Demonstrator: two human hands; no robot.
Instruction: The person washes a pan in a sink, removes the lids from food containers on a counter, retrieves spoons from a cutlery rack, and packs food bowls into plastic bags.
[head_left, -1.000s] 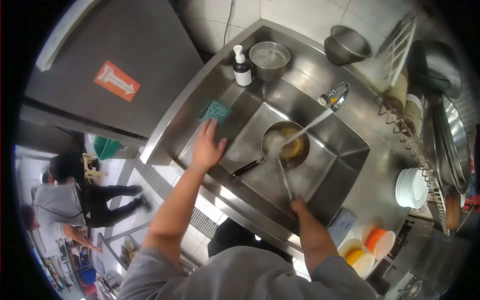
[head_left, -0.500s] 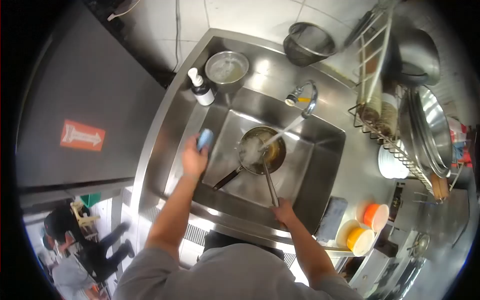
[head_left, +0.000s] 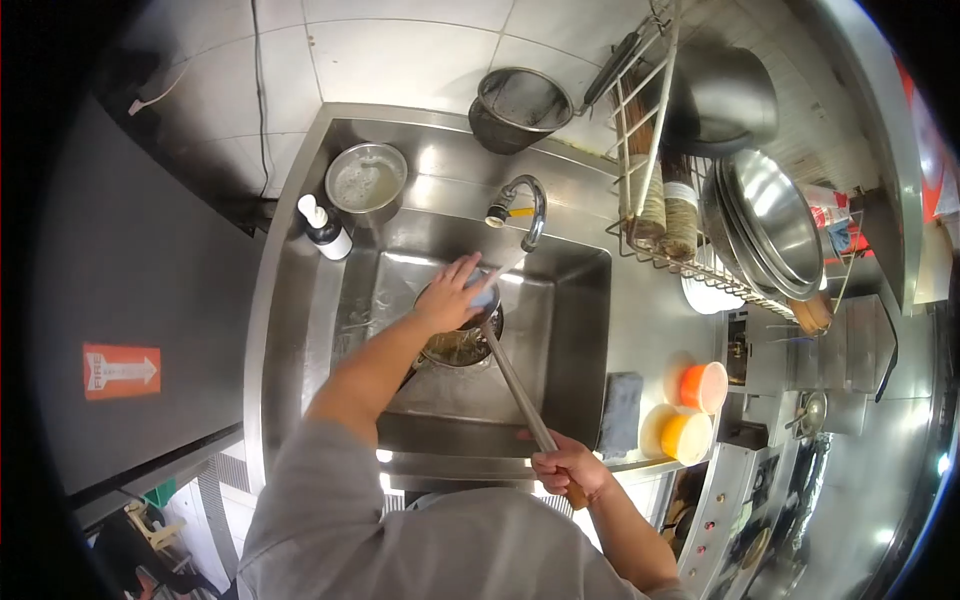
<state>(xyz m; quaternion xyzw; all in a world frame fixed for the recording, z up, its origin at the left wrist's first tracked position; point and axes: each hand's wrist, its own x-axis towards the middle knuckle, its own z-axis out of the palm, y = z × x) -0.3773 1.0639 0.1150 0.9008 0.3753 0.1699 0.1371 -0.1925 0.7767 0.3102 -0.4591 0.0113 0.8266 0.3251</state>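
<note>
My right hand (head_left: 570, 468) is wrapped round the wooden-ended handle of a long metal ladle (head_left: 518, 388), which slants up and left over the sink. At the ladle's far end my left hand (head_left: 448, 298) presses a light blue sponge (head_left: 483, 294) onto its round head, fingers bent over it. Much of that head is hidden under the hand. Water runs from the faucet (head_left: 530, 215) onto this spot. Below lies a frying pan (head_left: 457, 348) with liquid in it, on the sink floor, partly covered by my left hand and the ladle.
Along the steel sink (head_left: 560, 340) stand a pump bottle (head_left: 326, 232), a metal bowl of suds (head_left: 366, 180) and a dark strainer (head_left: 518, 110). On the right are a dish rack (head_left: 700, 262) with stacked bowls, a dark cloth (head_left: 621, 415), an orange tub (head_left: 704, 387) and a yellow tub (head_left: 686, 437).
My left hand has brought the sponge from the sink's left side to the ladle head. The ladle has risen from the pan, its handle drawn towards me. The view has shifted.
</note>
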